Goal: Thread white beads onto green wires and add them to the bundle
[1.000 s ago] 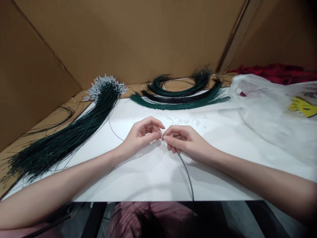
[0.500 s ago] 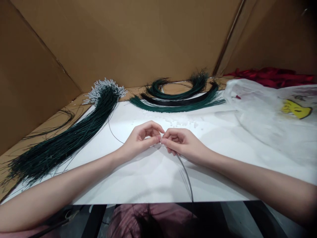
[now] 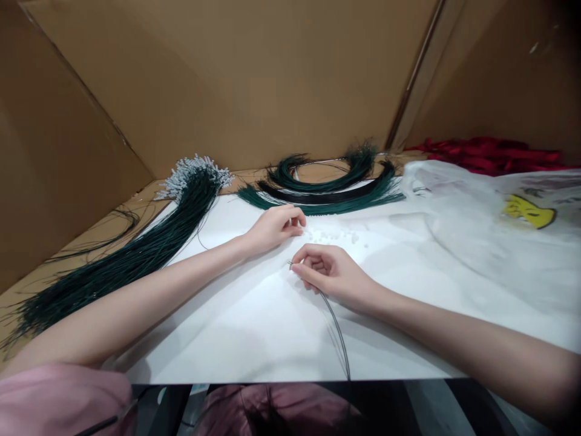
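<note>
My right hand (image 3: 327, 274) rests on the white sheet (image 3: 254, 327) and pinches the tip of a thin dark green wire (image 3: 336, 327), which curves back to the near edge. My left hand (image 3: 276, 225) is stretched forward, its fingers pinched together at a scatter of small white beads (image 3: 333, 233); what it holds, if anything, is too small to see. The two hands are apart, the left one farther from me.
A long bundle of green wires with white bead tips (image 3: 149, 242) lies at the left. Curved green and black wire bundles (image 3: 327, 188) lie at the back. A white plastic bag (image 3: 490, 236) lies at the right, red fabric (image 3: 485, 154) behind it. Cardboard walls (image 3: 254, 79) surround the sheet.
My left hand has left the wire tip and reached forward to the white beads. My right hand stays put, still pinching the wire. The view has tilted slightly.
</note>
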{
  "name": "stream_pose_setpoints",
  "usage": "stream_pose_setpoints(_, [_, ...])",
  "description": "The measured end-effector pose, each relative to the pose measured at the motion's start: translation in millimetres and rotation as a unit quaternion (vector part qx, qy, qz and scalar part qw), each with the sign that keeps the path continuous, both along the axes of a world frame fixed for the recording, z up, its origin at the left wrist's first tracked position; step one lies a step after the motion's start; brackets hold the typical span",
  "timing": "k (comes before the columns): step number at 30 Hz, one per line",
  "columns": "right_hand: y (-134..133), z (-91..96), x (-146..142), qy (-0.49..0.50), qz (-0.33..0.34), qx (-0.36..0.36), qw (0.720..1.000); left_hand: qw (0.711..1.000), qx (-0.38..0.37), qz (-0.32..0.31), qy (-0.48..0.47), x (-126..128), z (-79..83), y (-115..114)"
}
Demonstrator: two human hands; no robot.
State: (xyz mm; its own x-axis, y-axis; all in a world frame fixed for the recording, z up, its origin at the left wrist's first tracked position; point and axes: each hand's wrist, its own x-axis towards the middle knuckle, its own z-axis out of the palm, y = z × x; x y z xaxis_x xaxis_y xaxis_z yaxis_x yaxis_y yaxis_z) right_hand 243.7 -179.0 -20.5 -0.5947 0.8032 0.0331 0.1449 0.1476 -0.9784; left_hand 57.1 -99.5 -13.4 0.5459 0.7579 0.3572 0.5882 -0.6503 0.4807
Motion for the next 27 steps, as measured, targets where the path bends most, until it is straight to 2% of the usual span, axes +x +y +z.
stream_pose_setpoints(3, [0,0.9,0,0.0,-0.004,0.001,1.0,1.0,0.011,-0.004,0.017,2,-7.4,9])
stream_pose_setpoints(6, [0,1.0,1,0.007,-0.006,0.001,1.0,1.0,0.014,-0.004,0.02,2,-7.9,11])
stream_pose_setpoints(10, [-1,0.2,0,0.005,0.0,0.007,1.0,1.0,0.006,-0.001,-0.013,-1,2.6,-1])
stream_pose_setpoints(12, [-1,-0.1,1,0.009,0.005,0.009,1.0,0.996,-0.041,0.0,-0.073,-4,9.0,-13])
stream_pose_setpoints(16, [-1,0.2,1,0.022,0.005,0.01,1.0,0.952,-0.2,-0.039,-0.23,-12,12.6,-46])
stream_pose_setpoints(18, [-1,0.5,0,0.029,0.001,0.011,1.0,0.926,-0.251,-0.023,-0.281,-15,8.1,-63])
stream_pose_setpoints(22, [-1,0.9,-1,0.029,-0.004,0.014,0.999,0.887,-0.302,-0.004,-0.35,-19,-5.4,-82])
stream_pose_setpoints(27, [-1,0.6,-1,0.028,-0.007,0.008,1.0,0.871,-0.318,-0.005,-0.374,-19,-13.2,-84])
